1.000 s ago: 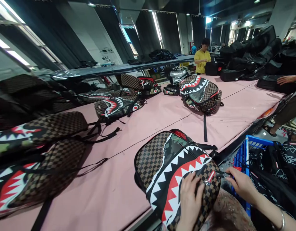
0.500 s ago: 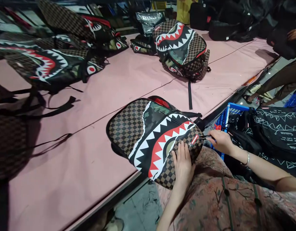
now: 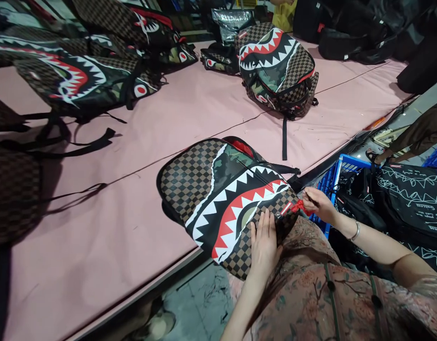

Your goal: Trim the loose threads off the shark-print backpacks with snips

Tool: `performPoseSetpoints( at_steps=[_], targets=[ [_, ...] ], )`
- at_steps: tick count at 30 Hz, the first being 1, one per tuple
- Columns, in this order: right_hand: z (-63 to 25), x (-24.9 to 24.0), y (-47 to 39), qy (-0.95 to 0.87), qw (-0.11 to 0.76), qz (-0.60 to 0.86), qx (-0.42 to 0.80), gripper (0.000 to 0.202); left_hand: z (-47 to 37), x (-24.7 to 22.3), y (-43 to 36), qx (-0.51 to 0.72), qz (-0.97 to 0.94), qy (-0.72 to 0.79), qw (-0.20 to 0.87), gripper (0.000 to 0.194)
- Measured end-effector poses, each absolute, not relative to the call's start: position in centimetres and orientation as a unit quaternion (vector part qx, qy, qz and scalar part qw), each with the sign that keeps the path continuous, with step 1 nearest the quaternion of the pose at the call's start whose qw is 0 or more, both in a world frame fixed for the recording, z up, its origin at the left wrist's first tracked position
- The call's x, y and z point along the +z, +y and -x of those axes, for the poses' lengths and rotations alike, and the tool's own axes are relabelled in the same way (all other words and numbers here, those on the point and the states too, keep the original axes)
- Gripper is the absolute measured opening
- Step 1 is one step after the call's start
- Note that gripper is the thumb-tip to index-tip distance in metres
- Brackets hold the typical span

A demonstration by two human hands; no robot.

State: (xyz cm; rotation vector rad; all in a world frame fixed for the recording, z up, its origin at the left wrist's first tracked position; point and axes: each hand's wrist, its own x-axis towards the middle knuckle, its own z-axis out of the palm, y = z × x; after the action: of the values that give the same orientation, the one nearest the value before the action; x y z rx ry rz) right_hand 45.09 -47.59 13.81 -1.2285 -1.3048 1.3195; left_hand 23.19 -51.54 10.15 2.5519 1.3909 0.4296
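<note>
A backpack [image 3: 204, 177] with a brown-and-black check and a red-and-white shark-mouth print lies on its back at the table's near edge, partly overhanging it. My left hand [image 3: 265, 240] rests flat on its checked front, fingers stretched out. Just beyond the bag's right end, my right hand [image 3: 318, 204] is closed round a small dark tool whose kind I cannot make out. A bright red piece [image 3: 299, 207] shows between that hand and the bag's edge. The red lining [image 3: 239, 144] is visible at an opening on the backpack's far side.
Another shark-print backpack [image 3: 275, 61] stands farther back on the pink-covered table [image 3: 133, 227]. More such bags [image 3: 83, 80] lie at the left, straps trailing. Black bags [image 3: 356, 38] are piled at the far right. A blue basket [image 3: 337, 180] with black printed bags stands beside me. A person's legs [image 3: 410, 128] are at the right.
My right hand has turned and drawn in slightly; the red piece now shows in front of it, beside the bag. My left hand stays on the backpack. The view has shifted slightly.
</note>
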Motion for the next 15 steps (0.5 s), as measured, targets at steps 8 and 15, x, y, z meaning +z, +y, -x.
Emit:
performPoseSetpoints(
  at_steps=[8, 15],
  targets=[
    [-48.6, 14.2, -45.9, -0.597, 0.429, 0.554, 0.390, 0.024, -25.3, 11.7, -48.6, 0.284, -0.806, 0.498, 0.148, 0.026],
    [-51.5, 12.9, -45.9, -0.764, 0.323, 0.513, 0.223, 0.022, -29.2, 12.3, -45.9, 0.250, -0.837, 0.461, 0.157, 0.012]
  ],
)
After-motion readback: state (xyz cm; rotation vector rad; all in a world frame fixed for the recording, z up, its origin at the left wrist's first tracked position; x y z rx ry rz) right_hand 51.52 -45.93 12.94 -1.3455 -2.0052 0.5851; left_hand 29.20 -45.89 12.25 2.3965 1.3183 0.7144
